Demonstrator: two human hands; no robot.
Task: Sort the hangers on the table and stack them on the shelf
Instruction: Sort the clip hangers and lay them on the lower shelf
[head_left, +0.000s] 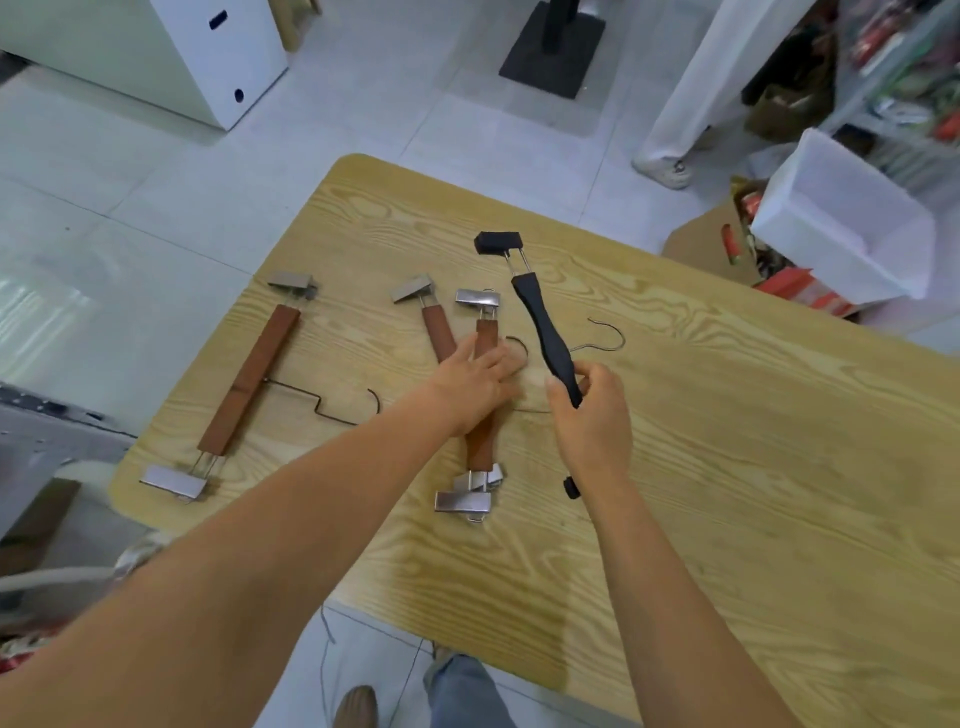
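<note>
A black clip hanger (540, 322) is lifted above the wooden table (727, 441); my right hand (589, 410) grips its bar near the middle, and its wire hook (608, 332) points right. Two brown wooden clip hangers (483, 431) lie crossed in the middle of the table, and my left hand (475, 382) rests flat on them with straight fingers. A third brown clip hanger (249, 382) lies alone near the table's left edge, its dark hook (332, 408) pointing right. The shelf named in the task is not clearly in view.
A white cabinet (208, 52) stands on the tiled floor at the back left. A black stand base (553, 52) is behind the table. At the right are a white plastic bin (852, 218), a cardboard box (711, 244), and a person's white-clad legs (691, 98).
</note>
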